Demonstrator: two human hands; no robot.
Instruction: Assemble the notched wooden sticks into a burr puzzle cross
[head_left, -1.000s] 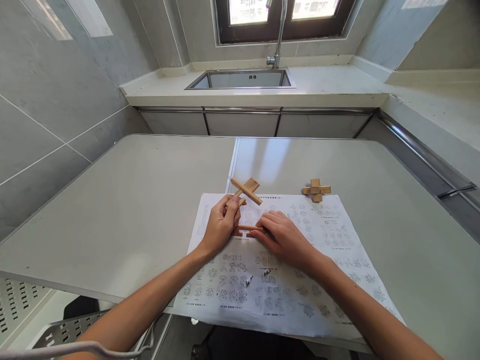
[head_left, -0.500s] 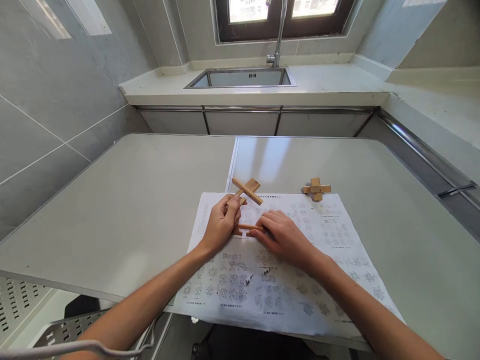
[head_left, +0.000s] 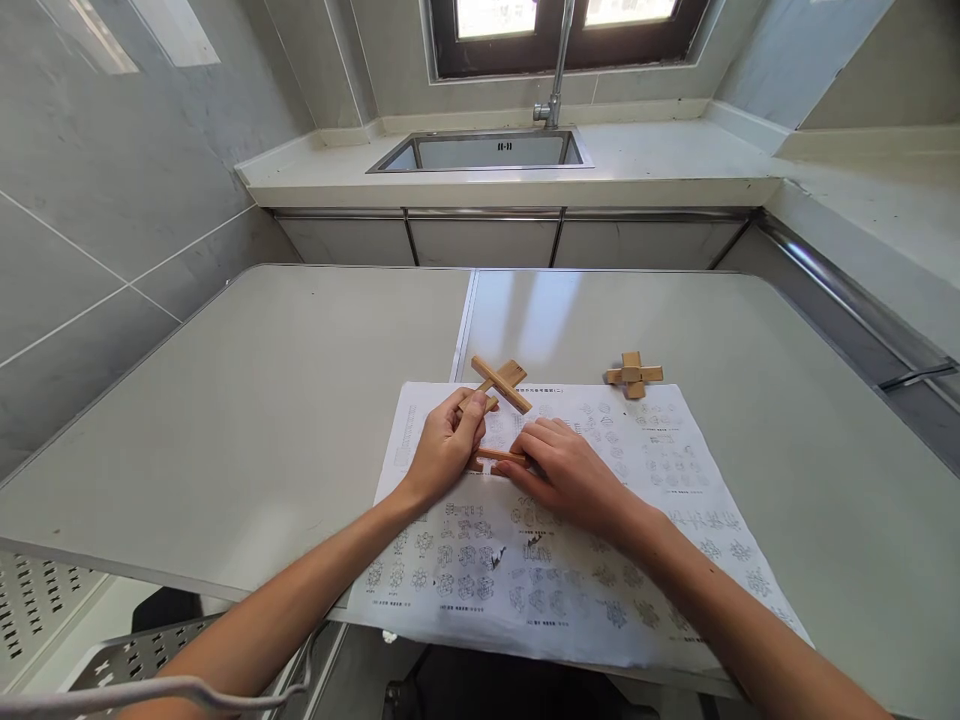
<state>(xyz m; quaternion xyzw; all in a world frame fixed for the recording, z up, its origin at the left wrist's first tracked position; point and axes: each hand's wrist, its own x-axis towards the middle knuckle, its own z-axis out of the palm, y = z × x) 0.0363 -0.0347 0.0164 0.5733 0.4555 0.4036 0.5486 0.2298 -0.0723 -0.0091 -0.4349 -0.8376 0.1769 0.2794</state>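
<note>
My left hand [head_left: 444,450] is closed on the near end of a crossed pair of wooden puzzle bars [head_left: 501,383], which stick up and away from it. My right hand [head_left: 564,472] lies with curled fingers pinching a single wooden bar [head_left: 496,456] that rests flat on the printed instruction sheet [head_left: 570,540]. That bar runs between the two hands. An assembled small wooden cross puzzle [head_left: 634,375] sits apart on the table, just beyond the sheet's far right edge.
The sheet lies on a grey table [head_left: 262,420] with a seam down its middle. Behind it runs a counter with a steel sink [head_left: 484,152] and tap under a window. A perforated metal stool [head_left: 127,655] shows at the lower left.
The crossed bars in my left hand have tilted slightly and shifted a little to the right. The view has tipped up a touch. My right hand stays on the flat bar.
</note>
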